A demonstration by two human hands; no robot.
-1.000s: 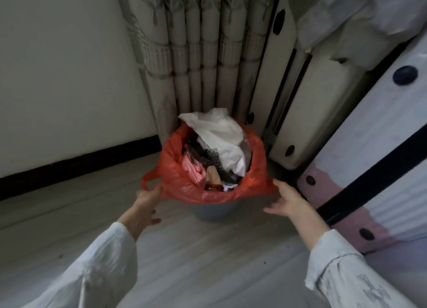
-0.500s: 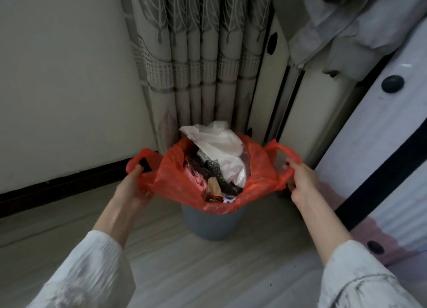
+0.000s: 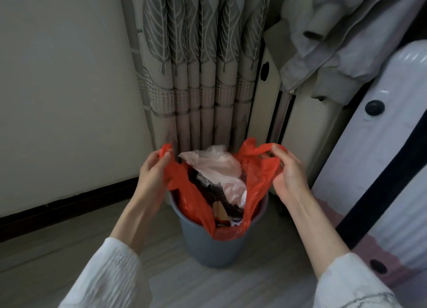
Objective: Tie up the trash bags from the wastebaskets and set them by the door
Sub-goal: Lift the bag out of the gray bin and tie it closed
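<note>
While the grey wastebasket [image 3: 215, 245] stands on the pale wood-look floor [image 3: 175, 282] in front of the leaf-patterned curtain [image 3: 198, 76], I see the orange trash bag [image 3: 256, 180] sitting inside it, its top pulled up above the rim on both sides. My left hand [image 3: 151, 173] is at the bag's left handle, the fingers [image 3: 161, 163] pinched together on the orange plastic just beside the curtain's hem. My right hand [image 3: 287, 169] is at the right handle, thumb and fingers clamped on a stretched loop of the bag, which runs from the hand back toward the bag's mouth. The two hands are held apart, one on each side of the basket, so the bag's mouth gapes open between them. Inside it I can make out a crumpled pale plastic sheet [image 3: 219, 169] on top, with darker wrappers and scraps below that I cannot identify. A white suitcase [image 3: 379, 159] with a dark strap leans at the right, close to my right forearm, and a light-coloured jacket [image 3: 342, 37] hangs above it. White sleeves cover both forearms at the bottom of the view.
</note>
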